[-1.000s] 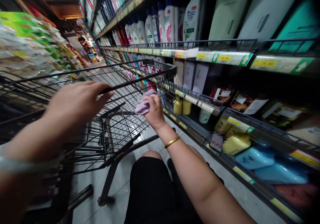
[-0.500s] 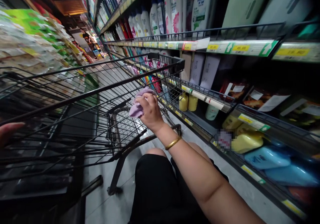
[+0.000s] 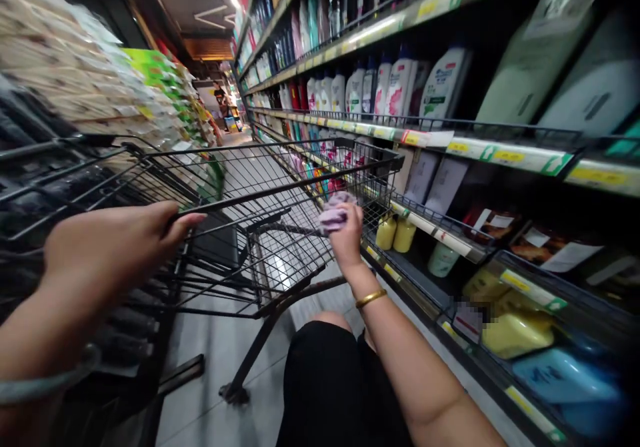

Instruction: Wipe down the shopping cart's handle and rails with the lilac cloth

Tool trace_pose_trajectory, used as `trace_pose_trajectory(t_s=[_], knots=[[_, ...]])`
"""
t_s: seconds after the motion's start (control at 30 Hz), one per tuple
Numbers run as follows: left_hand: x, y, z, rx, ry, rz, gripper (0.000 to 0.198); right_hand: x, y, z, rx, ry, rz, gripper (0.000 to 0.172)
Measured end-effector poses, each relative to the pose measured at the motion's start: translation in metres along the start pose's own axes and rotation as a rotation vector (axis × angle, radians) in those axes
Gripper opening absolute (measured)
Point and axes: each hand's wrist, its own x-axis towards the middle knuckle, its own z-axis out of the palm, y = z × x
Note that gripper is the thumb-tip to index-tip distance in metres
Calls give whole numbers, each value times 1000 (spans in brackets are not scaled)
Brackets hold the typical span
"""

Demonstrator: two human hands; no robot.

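Observation:
A black wire shopping cart (image 3: 285, 260) stands in front of me, seen from its side. My left hand (image 3: 115, 240) is closed around the cart's top rail, with the thumb lying along the bar. In my right hand (image 3: 347, 230) is a crumpled light-purple cloth (image 3: 337, 210), gripped at the near right side of the cart basket. Whether the cloth touches the wires I cannot tell. A gold bangle circles my right wrist and a pale bangle my left.
Shelves (image 3: 505, 157) of shampoo bottles line the right, close to my right arm. Stacked packages (image 3: 100, 87) rise on the left. Tiled floor (image 3: 200, 414) runs down the aisle, where a person (image 3: 220, 100) stands far off.
My left hand has come in from the left edge and taken hold of the cart's rail. The view has shifted, and my right hand with the cloth appears farther right.

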Motion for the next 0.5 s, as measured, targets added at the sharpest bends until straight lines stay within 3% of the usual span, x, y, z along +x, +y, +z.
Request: trace_pose_trajectory(t_s=[0.07, 0.13, 0.2, 0.27, 0.4, 0.5], knots=[[-2, 8, -7, 70, 67, 25, 76, 17, -8, -9, -24, 125, 63, 24], [-3, 11, -11, 66, 74, 71, 79, 38, -29, -15, -24, 161, -26, 25], [-4, 12, -12, 25, 79, 105, 84, 57, -59, -14, -19, 106, -167, 26], [-4, 15, -12, -17, 99, 150, 89, 72, -89, -5, -36, -83, -291, 25], [-5, 26, -12, -66, 102, 173, 87, 95, -121, 9, -182, -630, -454, 27], [-7, 25, -18, -100, 119, 227, 78, 109, -127, 6, -328, -723, -391, 23]])
